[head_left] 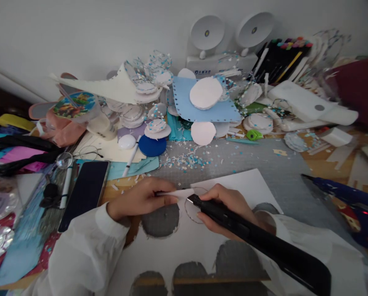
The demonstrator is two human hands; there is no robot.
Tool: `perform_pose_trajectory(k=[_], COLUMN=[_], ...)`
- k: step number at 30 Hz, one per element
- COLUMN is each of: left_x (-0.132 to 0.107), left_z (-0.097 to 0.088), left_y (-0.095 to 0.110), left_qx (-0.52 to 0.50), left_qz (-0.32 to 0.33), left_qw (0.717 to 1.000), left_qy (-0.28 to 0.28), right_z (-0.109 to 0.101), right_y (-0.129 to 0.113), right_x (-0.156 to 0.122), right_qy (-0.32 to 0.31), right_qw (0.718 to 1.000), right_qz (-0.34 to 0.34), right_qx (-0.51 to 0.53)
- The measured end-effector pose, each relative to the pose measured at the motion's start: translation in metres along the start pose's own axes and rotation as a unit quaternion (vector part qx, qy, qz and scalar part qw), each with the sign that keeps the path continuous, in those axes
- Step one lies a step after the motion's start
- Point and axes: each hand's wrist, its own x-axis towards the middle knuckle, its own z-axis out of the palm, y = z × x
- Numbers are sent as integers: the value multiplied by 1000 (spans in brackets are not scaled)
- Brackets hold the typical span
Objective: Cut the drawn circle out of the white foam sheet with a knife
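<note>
A black utility knife (248, 234) is gripped in my right hand (230, 205), its handle slanting toward the lower right. The metal blade tip meets the white board (199, 242) beside a drawn circle outline (190, 211). My left hand (143, 197) is closed, thumb and fingers pinching a raised edge of that board left of the blade. Several round holes (161, 220) are cut through the board, showing the grey cutting mat (239, 154) below. A white sheet (233, 183) lies behind my right hand.
A phone (85, 193) lies left of my left hand. On the right is a blue glue gun (344, 193) with a red light. Small blue and white bits (187, 160) litter the mat. Behind stand stacked white discs (205, 92), a blue sheet (182, 96) and a twin-headed lamp (221, 61).
</note>
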Motion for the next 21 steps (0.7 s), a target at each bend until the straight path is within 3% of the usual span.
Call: perform_pose_trajectory(k=[7,11,16,21], left_x=[0,1,1,-1], left_z=[-1,-2,-1,7], left_y=[-3,-3,-5,-3], left_qx=[-51,-71,-42,55], left_qz=[-31,-40,-16,-12], left_qw=[998,996,999,998], left_qy=[-14,-22,-2,35], right_z=[-3,-8,-14,-12], right_y=[-1,-7,-7,11], right_x=[1,2,1,1], right_qy=[2,5,64,147], right_qw=[999,993,981,956], right_qz=[-9,31,102,143], right_qx=[41,111,150,208])
